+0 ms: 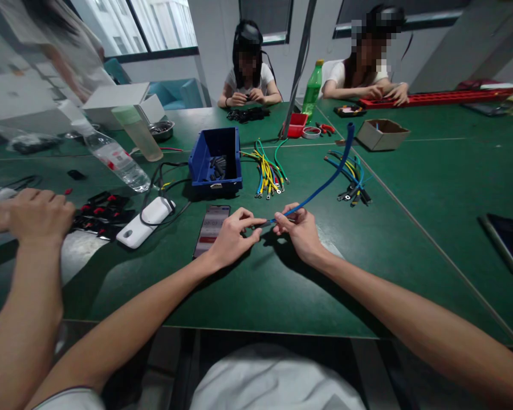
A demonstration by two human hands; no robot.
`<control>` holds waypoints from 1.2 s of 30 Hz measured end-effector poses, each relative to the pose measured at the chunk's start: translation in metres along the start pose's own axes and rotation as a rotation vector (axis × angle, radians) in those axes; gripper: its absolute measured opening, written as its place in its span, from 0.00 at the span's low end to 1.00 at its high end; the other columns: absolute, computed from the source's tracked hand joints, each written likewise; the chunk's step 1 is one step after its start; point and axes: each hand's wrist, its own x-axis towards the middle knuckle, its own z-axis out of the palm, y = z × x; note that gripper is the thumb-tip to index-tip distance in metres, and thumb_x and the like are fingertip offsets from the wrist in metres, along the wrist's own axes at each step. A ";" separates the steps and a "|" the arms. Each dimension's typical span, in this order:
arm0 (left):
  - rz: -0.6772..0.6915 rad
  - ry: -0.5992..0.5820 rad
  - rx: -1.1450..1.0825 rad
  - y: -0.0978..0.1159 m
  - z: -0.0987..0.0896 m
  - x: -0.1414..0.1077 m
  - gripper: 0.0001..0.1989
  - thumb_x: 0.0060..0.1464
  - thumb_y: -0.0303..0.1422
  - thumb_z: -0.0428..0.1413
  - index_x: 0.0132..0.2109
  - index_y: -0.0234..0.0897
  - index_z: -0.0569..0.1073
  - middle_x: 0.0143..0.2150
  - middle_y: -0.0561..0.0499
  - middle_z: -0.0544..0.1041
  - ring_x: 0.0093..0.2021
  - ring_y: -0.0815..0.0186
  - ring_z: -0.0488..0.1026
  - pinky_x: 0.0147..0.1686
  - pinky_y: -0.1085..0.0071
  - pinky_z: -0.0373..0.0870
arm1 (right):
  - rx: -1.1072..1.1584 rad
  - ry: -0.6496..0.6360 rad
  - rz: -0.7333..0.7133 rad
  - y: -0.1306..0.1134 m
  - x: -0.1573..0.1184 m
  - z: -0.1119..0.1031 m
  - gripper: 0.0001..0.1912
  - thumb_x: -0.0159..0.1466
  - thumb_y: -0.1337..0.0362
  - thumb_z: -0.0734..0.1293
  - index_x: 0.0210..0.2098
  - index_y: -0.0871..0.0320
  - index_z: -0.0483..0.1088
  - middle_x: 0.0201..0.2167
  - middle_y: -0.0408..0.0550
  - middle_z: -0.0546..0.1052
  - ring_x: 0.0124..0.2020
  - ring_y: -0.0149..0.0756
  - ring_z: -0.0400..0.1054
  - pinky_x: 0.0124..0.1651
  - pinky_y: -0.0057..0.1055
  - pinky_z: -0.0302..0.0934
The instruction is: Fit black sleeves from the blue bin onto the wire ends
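Note:
A blue cable (327, 184) runs between my hands, and its free end curves up and away to the right. My right hand (301, 233) pinches it close to its near end. At that end sits a dark piece (263, 224), which looks like a sleeve over a terminal. My left hand (235, 239) has its thumb and forefinger closed around this dark end, so part of it is hidden. Beyond my hands lies a bundle of yellow, green and blue wires (267, 171) with ring terminals. To the right is a second bundle (354, 176), with black sleeves at its ends.
A blue bin (216, 179) holds black sleeves. Beside my left hand lies a phone (209, 228), with a white power bank (145, 223) farther left. A co-worker's arm (38, 256) reaches in at the left. A cardboard box (382, 136) and green bottle (313, 91) stand farther back.

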 end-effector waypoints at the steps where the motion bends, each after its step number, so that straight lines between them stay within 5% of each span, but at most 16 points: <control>1: -0.003 -0.001 -0.007 0.000 0.000 0.000 0.13 0.57 0.31 0.54 0.48 0.40 0.77 0.39 0.49 0.70 0.40 0.67 0.69 0.37 0.71 0.68 | -0.002 0.000 -0.001 0.000 0.000 0.000 0.19 0.51 0.54 0.73 0.32 0.54 0.61 0.20 0.37 0.72 0.20 0.32 0.70 0.25 0.29 0.65; 36: -0.008 0.019 -0.071 0.001 -0.001 0.002 0.08 0.54 0.29 0.57 0.42 0.36 0.76 0.37 0.50 0.75 0.36 0.69 0.71 0.34 0.73 0.67 | 0.019 -0.002 -0.009 0.002 0.001 -0.001 0.17 0.52 0.56 0.74 0.32 0.55 0.62 0.20 0.37 0.71 0.21 0.32 0.70 0.25 0.29 0.64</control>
